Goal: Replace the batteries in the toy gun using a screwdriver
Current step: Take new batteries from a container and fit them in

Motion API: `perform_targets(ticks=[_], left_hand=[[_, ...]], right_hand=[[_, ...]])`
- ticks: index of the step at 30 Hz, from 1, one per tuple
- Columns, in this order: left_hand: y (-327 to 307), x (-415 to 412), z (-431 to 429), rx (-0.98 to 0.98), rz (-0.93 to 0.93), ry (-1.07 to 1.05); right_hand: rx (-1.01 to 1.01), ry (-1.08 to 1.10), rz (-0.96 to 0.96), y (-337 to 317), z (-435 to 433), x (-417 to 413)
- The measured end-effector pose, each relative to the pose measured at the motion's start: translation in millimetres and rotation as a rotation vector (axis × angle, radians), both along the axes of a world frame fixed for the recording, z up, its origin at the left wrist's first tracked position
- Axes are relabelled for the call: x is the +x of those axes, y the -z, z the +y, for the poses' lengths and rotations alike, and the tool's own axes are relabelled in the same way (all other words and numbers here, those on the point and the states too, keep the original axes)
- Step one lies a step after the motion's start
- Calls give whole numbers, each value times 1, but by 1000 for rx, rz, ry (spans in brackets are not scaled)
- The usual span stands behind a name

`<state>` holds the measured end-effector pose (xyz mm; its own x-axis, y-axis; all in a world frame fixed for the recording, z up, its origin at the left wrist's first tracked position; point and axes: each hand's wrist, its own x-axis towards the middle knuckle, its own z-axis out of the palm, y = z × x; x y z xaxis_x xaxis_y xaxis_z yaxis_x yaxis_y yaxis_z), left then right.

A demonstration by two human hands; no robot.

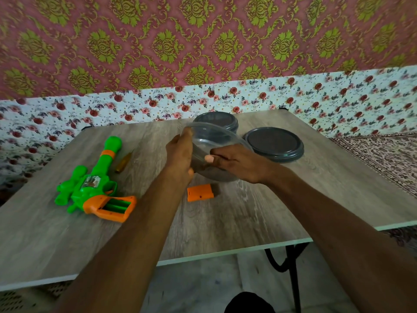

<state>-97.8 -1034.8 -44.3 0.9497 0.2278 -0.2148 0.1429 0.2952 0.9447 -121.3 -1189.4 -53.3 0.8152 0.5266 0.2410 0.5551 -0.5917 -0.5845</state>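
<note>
A green and orange toy gun [94, 184] lies on the left of the wooden table [225, 222], its orange grip open with the battery bay showing. The orange battery cover [200, 192] lies apart from it near the middle. A screwdriver with an amber handle [123, 162] rests beside the gun's barrel. My left hand [179, 154] and my right hand [234, 164] both grip a clear plastic container [212, 143], tilted and blurred, above the cover. Its contents cannot be made out.
A dark grey lidded container [216, 122] stands behind the clear one. A dark grey round lid or container [274, 144] sits to the right. Floral cloth covers the wall behind and a patterned fabric [383, 154] lies at the right. The table's front edge runs near my forearms.
</note>
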Motion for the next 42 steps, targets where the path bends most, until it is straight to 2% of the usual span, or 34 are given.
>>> perform_targets(ticks=[7,12,20,25,34,42], left_hand=[[2,-1,0,-37,7,2],[12,-1,0,-15,16,-8],[22,1,-2,332,26,-46],[29,8,-11,504,45,-4],[37,21,-30,719,87,73],[43,36,-35,725,77,135]], right_hand=[[155,-2,42,5,-6,7],[357,160,-63,10,-5,9],[687,415,-104,11,-12,17],[667,458,-92,7,-19,18],[585,562,-199,8,-33,21],[585,573,-183,10,-46,22]])
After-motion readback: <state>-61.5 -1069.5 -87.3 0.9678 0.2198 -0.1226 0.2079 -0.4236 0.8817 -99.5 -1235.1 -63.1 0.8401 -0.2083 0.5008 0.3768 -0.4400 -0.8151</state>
